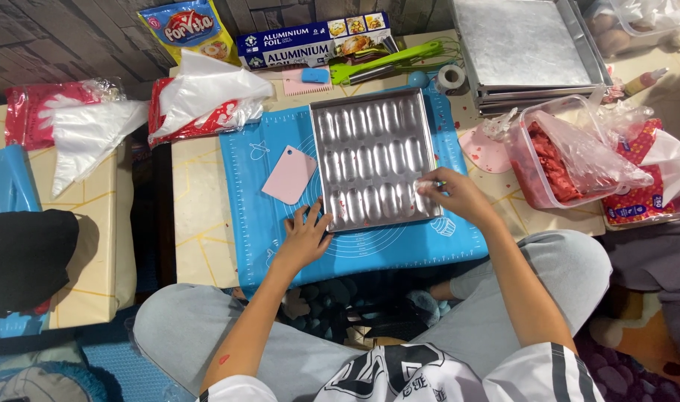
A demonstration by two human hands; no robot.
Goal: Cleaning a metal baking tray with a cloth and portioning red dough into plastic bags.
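Metal mould tray (375,158) sat on a blue silicone mat (254,208) on the low table (198,223), tilted slightly, long side running away from the person. Tray was shiny aluminium, rectangular, with raised rim and three rows of oblong rounded cavities.

Left hand (304,237) lay flat on the mat at the tray's near left corner, fingers spread apart, fingertips touching the rim; it gripped nothing, just braced the tray.

Right hand (459,195) was at the tray's near right edge, thumb and fingers pinched together on a small pale brush-like tool (428,183), its tip over a cavity in the right row. What the tool was exactly could not be told; too small and blurred.

A pink plastic scraper (289,175), flat with rounded corners, lay on the mat just left of the tray, apart from it. Clear plastic piping bags (206,93) were heaped on red packaging past the mat's far left corner. A long foil box (314,41) lay at the far edge, a green whisk (388,63) beside it. Stacked flat metal baking trays (522,48) sat far right. A clear plastic tub (560,156) lined with a crumpled bag held something red, right of the mat.
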